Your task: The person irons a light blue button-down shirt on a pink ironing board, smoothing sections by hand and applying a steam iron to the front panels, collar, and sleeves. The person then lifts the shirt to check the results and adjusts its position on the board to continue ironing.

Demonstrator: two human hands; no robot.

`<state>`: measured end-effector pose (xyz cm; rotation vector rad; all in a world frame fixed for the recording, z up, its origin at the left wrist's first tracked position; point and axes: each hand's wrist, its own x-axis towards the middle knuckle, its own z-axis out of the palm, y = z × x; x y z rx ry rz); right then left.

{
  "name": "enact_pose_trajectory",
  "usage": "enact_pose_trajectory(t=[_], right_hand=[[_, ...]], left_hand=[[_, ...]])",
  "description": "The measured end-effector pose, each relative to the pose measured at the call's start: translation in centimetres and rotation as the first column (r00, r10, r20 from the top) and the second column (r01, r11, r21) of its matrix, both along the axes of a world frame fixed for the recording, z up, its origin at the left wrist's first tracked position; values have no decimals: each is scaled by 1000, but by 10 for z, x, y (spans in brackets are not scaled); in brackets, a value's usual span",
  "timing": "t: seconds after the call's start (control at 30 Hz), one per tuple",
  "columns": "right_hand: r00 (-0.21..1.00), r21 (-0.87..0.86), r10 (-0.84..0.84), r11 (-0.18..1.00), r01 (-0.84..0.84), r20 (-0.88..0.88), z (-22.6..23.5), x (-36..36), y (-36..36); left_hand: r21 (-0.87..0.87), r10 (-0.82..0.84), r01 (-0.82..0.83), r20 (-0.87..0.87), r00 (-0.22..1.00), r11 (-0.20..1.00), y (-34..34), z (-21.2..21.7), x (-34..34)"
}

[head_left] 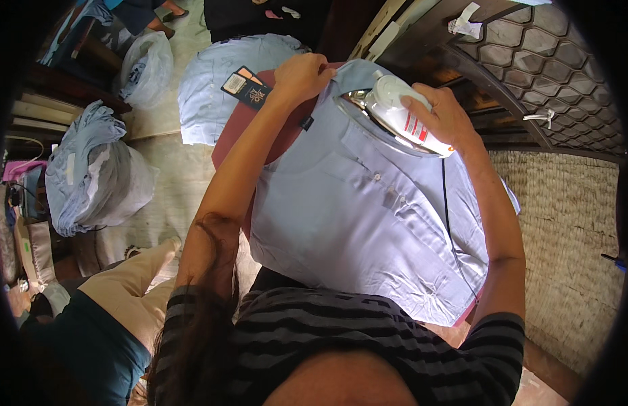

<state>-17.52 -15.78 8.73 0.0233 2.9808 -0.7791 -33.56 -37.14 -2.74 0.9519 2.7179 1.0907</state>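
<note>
While the left hand (pixel 301 76) pinches the collar of the pale blue button-up cotton shirt (pixel 358 216) on the maroon padded board (pixel 234 128), the right hand (pixel 444 116), fingers wrapped, holds the white steel-soled electric iron (pixel 402 115) there. Body looks smooth; collar appears unfinished.

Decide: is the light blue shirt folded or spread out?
Spread out: the light blue shirt lies flat, button placket showing, across the board.

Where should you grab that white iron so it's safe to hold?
Grab the white iron by its top handle, coming from above, as the right hand does. Its shiny metal plate faces down on the light blue shirt, so the handle is the free part.
</note>
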Motion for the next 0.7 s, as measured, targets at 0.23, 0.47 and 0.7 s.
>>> enact_pose_trajectory(t=[0.23,0.47,0.7], right_hand=[[999,-20,35,999,-35,27,-8,-18,12],[998,-89,49,995,-47,25,12,27,6],[935,163,352,926,-340,-46,-1,9,-6]], left_hand=[[204,38,-4,-163,986,979,-17,-11,7],[364,-86,211,-330,940,907,-59,6,165],[155,-316,361,-254,914,920,-28,-8,284]])
